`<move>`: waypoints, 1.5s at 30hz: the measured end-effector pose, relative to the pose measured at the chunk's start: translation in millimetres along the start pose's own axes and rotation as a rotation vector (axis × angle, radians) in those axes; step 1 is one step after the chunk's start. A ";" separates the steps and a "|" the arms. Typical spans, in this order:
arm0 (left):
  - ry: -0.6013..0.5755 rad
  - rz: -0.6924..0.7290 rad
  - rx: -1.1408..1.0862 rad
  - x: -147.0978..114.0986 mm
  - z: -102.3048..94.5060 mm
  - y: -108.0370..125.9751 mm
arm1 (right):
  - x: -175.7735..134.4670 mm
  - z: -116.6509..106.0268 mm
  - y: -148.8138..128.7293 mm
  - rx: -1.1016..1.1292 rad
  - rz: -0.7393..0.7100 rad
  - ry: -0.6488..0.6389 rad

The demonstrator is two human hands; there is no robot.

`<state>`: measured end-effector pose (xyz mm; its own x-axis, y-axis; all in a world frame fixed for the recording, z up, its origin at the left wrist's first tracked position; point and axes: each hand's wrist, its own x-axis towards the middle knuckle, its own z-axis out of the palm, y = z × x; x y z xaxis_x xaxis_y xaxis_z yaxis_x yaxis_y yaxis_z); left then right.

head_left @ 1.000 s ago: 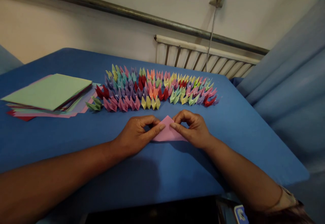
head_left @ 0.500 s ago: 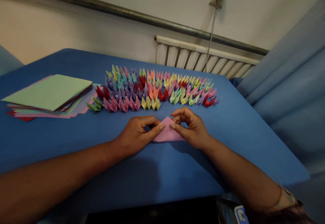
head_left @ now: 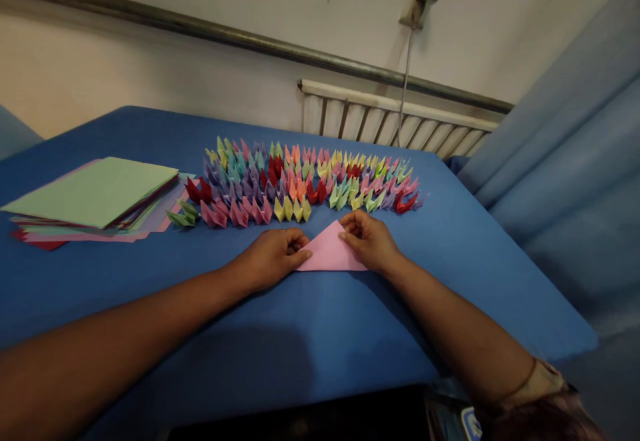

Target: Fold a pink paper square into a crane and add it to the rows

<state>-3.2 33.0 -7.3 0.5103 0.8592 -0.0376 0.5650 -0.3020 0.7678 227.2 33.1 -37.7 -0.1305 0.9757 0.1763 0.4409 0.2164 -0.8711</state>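
A pink sheet of origami paper [head_left: 330, 253], folded into a triangle with its tip pointing away from me, is between my hands just above or on the blue table. My left hand [head_left: 274, 255] pinches its left corner between thumb and fingers. On the other side, my right hand [head_left: 369, 241] grips the right sloping edge near the tip, thumb on top and fingers behind. Just beyond my hands stand rows of small folded paper cranes [head_left: 300, 191] in pink, red, yellow, green, purple and blue.
At the left lies a stack of coloured paper sheets [head_left: 95, 191], pale green on top. The blue table [head_left: 210, 334] reaches to a wall with a metal pipe [head_left: 260, 41] and a radiator [head_left: 370, 117]. A blue curtain [head_left: 565, 181] hangs at the right.
My left hand has slid from near the triangle's tip down to its left corner. My right hand stays near the tip, and more of the pink paper shows. The view has shifted slightly.
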 end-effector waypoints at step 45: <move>-0.322 0.393 0.739 -11.0 39.9 27.6 | 35.2 2.2 19.2 -0.115 -0.003 -0.246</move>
<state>32.6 -1.3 -11.2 0.8493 0.5136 -0.1222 0.5276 -0.8343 0.1601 229.1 71.5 -49.2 -0.3376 0.9400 0.0501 0.5362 0.2357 -0.8105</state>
